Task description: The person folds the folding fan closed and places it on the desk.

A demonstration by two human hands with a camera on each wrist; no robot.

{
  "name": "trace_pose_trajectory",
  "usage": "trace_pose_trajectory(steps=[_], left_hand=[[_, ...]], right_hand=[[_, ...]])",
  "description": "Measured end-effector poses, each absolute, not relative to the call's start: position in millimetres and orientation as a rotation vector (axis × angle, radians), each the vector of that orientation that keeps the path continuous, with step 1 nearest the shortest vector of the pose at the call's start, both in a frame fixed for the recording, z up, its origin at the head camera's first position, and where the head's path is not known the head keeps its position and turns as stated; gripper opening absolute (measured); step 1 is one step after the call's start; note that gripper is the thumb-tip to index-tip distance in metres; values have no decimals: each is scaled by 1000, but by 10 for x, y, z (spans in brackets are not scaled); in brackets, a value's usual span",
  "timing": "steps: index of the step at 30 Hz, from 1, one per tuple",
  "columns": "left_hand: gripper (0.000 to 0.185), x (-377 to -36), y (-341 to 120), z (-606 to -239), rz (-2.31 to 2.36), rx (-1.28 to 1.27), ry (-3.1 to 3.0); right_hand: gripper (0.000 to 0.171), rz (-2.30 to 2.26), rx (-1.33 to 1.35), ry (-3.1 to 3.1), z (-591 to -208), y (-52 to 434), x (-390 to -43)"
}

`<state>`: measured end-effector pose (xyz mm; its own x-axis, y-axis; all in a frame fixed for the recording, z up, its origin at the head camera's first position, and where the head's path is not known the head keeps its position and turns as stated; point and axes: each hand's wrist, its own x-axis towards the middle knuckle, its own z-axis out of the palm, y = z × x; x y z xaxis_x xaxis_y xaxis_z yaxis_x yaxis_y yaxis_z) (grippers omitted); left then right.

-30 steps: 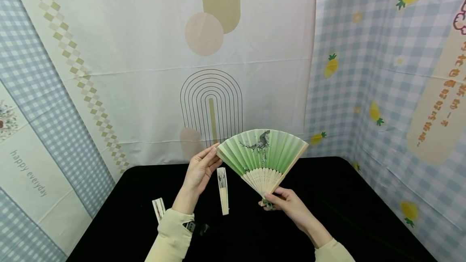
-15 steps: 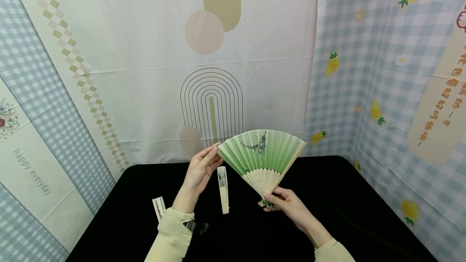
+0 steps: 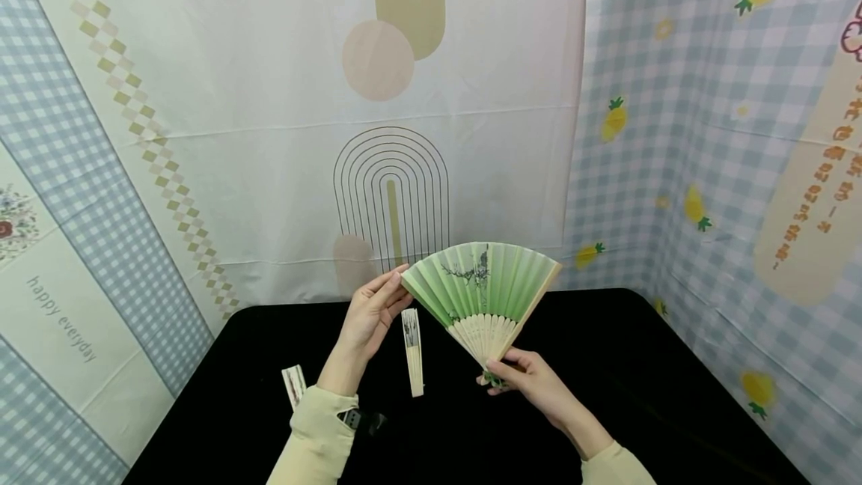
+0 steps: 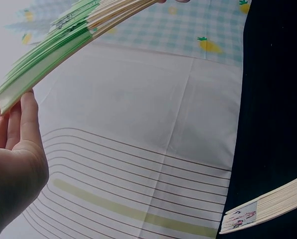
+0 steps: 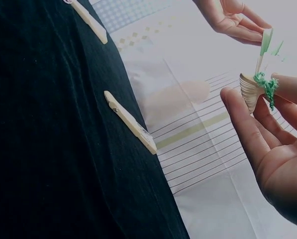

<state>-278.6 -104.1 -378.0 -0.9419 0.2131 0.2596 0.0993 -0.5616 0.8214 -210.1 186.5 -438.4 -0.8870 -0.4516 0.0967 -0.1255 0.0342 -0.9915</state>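
Black table [image 3: 606, 395] before patterned cloth walls [image 3: 269, 96] bears 2 folded fans [image 3: 412, 350]; right hand [image 3: 532, 384] pinches the green fan [image 3: 481, 283], left hand [image 3: 369, 316] touches its edge with straight fingers

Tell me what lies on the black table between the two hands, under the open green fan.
One closed fan lies on the black table, between the left hand and the right hand, below the green fan. The head view shows it best.

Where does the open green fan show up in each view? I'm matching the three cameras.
Head: green fan centre, spread, above the black table.
Left wrist: top left, edge-on, its tip at the left hand.
Right wrist: only its pivot end, right edge, pinched by the right hand.
Shared landmark: the closed fan on the table.
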Motion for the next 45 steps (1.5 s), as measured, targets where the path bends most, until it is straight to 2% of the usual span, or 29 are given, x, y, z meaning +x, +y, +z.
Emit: trace_pose_trajectory(steps=[9, 16, 27, 45], left_hand=[[34, -2759, -1056, -3797, 2680, 541, 1393], [45, -2732, -1064, -3789, 2667, 544, 1388], [49, -2735, -1074, -3753, 2641, 515, 1462], [37, -2757, -1068, -3732, 2650, 481, 1463]], right_hand=[[43, -1928, -565, 2057, -4408, 1842, -2086], [44, -1922, -568, 2056, -4419, 1827, -2081], [41, -1858, -547, 2161, -4394, 1799, -2079], [40, -1761, -642, 2200, -4401, 1754, -2083]])
